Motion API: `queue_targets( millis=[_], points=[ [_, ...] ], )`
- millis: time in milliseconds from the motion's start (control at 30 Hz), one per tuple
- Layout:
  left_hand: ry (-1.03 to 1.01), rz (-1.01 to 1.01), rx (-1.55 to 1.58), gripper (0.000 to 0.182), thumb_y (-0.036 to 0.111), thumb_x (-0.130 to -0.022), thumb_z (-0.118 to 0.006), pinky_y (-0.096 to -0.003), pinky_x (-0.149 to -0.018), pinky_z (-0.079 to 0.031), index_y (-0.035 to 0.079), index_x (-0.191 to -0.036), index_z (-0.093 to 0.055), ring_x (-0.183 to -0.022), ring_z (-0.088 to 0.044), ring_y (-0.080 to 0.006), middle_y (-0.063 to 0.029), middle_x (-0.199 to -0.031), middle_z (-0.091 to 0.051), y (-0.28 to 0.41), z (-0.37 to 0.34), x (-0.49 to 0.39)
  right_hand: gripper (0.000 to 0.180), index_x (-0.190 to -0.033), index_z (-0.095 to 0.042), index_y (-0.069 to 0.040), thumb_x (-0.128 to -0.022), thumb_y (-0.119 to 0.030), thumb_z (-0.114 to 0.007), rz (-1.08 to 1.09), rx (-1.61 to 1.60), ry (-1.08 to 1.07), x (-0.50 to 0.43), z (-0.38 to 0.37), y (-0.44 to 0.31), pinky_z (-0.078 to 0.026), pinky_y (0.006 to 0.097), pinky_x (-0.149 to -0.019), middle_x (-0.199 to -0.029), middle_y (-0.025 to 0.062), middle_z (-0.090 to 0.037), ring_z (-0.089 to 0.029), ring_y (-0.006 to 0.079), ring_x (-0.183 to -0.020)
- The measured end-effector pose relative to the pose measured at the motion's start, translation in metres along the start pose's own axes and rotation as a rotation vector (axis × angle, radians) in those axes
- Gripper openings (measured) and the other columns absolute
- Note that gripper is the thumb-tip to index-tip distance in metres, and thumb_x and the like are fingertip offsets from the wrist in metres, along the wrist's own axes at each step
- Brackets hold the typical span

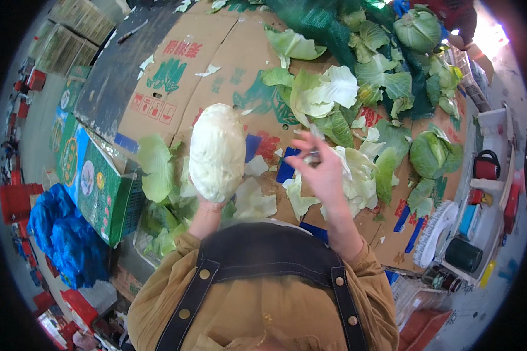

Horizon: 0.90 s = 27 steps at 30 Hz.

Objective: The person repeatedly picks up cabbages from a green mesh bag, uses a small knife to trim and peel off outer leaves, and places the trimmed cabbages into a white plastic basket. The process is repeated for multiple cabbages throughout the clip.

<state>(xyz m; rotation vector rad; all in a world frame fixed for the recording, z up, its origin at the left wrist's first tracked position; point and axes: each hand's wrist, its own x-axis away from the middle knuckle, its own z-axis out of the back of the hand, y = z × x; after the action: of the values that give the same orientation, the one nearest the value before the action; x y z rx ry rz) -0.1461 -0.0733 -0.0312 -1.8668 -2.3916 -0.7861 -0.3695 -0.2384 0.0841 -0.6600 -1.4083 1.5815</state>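
A pale, stripped cabbage head (216,151) rests upright in my left hand (210,206), which supports it from below; most of the fingers are hidden behind it. To the right, my right hand (323,169) hovers over the cardboard with thumb and fingers apart. Something small and shiny grey shows at its fingers, too small to identify. Around that hand lie torn cabbage leaves (360,182) and a heap of paler ones (325,90). One broad green leaf (156,166) lies left of the cabbage head.
Flattened printed cardboard (219,57) covers the table. A whole green cabbage (434,153) sits at right, another (417,28) at far right by a person's blue-gloved hand (401,6). A knife (132,31) lies far left. Green netting (316,26) bunches at the back; a leaf-filled crate (142,248) stands near left.
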Motion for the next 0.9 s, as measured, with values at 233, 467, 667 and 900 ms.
queue_targets(
  millis=[233,467,667,900],
  points=[
    [-0.096,0.030,0.089,0.093,0.053,-0.082,-0.072,-0.0572,-0.114,-0.036,0.018,-0.156,-0.029,-0.142,-0.038,-0.0356,-0.0115,-0.158,-0.036,0.022,-0.033,-0.002,0.062,-0.124,-0.057,0.001,-0.074,-0.021,-0.087,0.090,0.020,-0.119,-0.018,-0.060,-0.029,-0.050,0.0307,-0.088,-0.106,0.0053,-0.066,-0.060,0.0137,-0.096],
    [-0.114,0.101,0.209,0.088,0.045,-0.084,-0.069,-0.0557,-0.112,-0.041,0.011,-0.155,-0.030,-0.140,-0.042,-0.0373,-0.0164,-0.156,-0.037,0.040,-0.032,-0.012,0.059,-0.117,-0.058,0.000,-0.072,-0.022,-0.088,-0.082,-0.165,-0.071,0.001,-0.067,-0.030,-0.051,0.0310,-0.083,-0.102,0.0094,-0.067,-0.064,0.0147,-0.092],
    [0.015,0.012,0.168,0.082,0.051,-0.082,-0.069,-0.0573,-0.109,-0.043,0.022,-0.152,-0.038,-0.137,-0.046,-0.0354,-0.0082,-0.154,-0.042,0.072,-0.023,-0.059,0.046,-0.110,-0.060,-0.003,-0.075,-0.016,-0.086,-0.176,-0.180,-0.263,0.026,-0.044,-0.038,-0.050,0.0264,-0.074,-0.093,0.0025,-0.065,-0.060,0.0090,-0.085],
    [0.264,-0.100,0.222,0.078,0.046,-0.082,-0.072,-0.0632,-0.112,-0.036,0.018,-0.148,-0.042,-0.136,-0.045,-0.0380,-0.0113,-0.150,-0.046,0.168,0.005,-0.176,0.037,-0.103,-0.062,-0.005,-0.075,-0.015,-0.086,-0.361,0.013,0.003,0.050,-0.035,0.009,-0.049,0.0250,-0.069,-0.086,-0.0015,-0.061,-0.056,0.0065,-0.077]
  ],
)
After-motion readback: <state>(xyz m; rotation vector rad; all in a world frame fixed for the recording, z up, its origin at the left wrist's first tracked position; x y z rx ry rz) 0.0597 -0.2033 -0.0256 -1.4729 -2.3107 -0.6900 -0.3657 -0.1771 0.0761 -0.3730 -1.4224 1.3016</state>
